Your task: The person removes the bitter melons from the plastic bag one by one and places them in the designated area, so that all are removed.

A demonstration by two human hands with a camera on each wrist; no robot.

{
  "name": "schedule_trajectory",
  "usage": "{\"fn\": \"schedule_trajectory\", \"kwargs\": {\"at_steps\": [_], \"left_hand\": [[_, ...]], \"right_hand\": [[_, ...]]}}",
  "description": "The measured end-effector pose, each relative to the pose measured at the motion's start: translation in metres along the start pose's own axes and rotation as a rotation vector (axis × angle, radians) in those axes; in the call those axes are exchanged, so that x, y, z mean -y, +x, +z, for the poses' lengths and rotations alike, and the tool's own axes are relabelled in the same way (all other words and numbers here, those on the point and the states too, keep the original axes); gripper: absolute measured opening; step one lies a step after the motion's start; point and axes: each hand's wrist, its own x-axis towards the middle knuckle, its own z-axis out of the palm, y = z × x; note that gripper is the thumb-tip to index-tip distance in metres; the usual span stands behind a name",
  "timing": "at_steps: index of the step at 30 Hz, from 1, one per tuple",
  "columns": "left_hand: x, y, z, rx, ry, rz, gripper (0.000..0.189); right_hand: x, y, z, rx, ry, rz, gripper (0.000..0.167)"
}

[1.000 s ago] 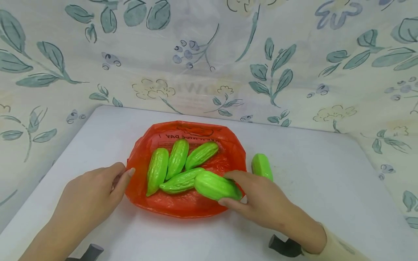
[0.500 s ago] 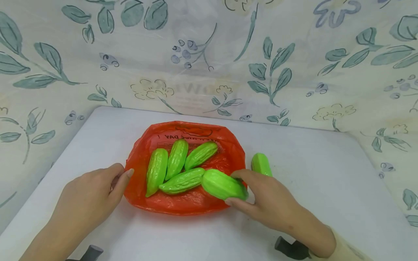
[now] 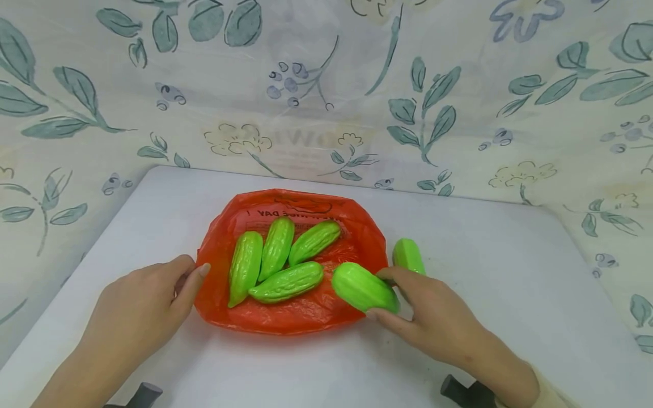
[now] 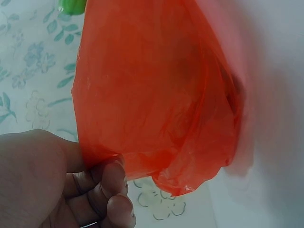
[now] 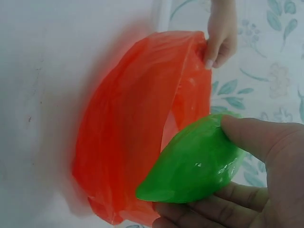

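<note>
My left hand [image 3: 138, 303] pinches the left rim of an opened red plastic bag [image 3: 331, 314] between thumb and fingers. Inside the bag lie several wrinkled bright-green bitter melons [image 3: 287, 282]. Over the bag's right rim, my right hand [image 3: 439, 317] holds a smooth, ridged green star fruit [image 3: 364, 287], thumb on the near side and fingers on the far side. In the right wrist view the star fruit [image 5: 194, 164] shows its pointed end toward the bag [image 5: 128, 123]. A second ridged green fruit [image 3: 408, 256] lies on the table right of the bag, partly hidden behind my right hand.
The white table [image 3: 510, 266] carries the bag and the loose fruit. Behind it hangs a floral-patterned cloth [image 3: 326, 141], meeting the table's back edge. Dark grey bands show at both wrists [image 3: 145, 395] along the bottom of the head view.
My right hand has moved right with the star fruit, from over the bitter melons to the bag's right rim. The left hand stays at the left rim.
</note>
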Motion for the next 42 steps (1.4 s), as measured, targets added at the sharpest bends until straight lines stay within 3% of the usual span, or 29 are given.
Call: {"fn": "schedule_trajectory", "kwargs": {"at_steps": [17,23,33,42], "left_hand": [[0.001,0.001,0.000,-0.007,0.001,0.018,0.018],[0.000,0.001,0.000,-0.011,0.005,0.019,0.017],[0.000,0.001,0.000,-0.010,0.005,0.015,0.018],[0.000,0.001,0.000,-0.008,0.004,0.005,0.018]], "right_hand": [[-0.014,-0.015,-0.002,-0.099,0.028,0.040,0.055],[-0.021,-0.021,-0.004,-0.120,0.054,0.037,0.050],[-0.031,-0.028,-0.004,-0.119,0.040,0.100,0.049],[-0.043,-0.033,-0.010,-0.187,0.049,0.111,0.046]]}}
